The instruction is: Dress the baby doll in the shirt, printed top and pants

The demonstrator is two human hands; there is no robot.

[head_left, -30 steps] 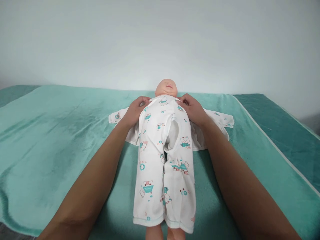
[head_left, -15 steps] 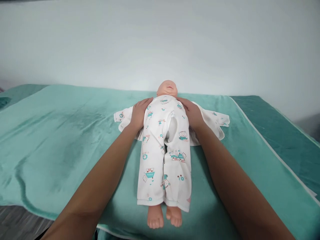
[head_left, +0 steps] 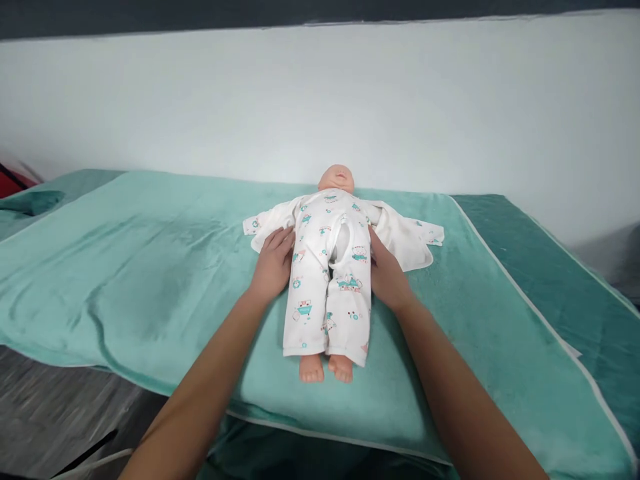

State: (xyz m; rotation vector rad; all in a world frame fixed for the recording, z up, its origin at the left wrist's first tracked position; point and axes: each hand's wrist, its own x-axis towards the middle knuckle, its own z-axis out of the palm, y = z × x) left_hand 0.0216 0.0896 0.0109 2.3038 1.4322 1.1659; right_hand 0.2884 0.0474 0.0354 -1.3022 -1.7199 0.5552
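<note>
A baby doll lies on its back with its head toward the wall and its bare feet toward me. It wears white open-crotch pants printed with small teal and pink figures, pulled up to the chest. Spread out on both sides from under it is a white printed baby shirt. My left hand rests open along the doll's hip, fingers stretched against the pants. On the opposite hip my right hand touches the pants, open, its fingertips partly hidden by the cloth.
A mint-green blanket lies beneath the doll, over a darker green cover that shows at the right. Behind stands a white wall. Grey flooring and a pale cable appear at the lower left.
Both my hands have slid from beside the doll's chest down to its hips, toward me. The view has drawn back, showing the dark band atop the wall and more floor.
</note>
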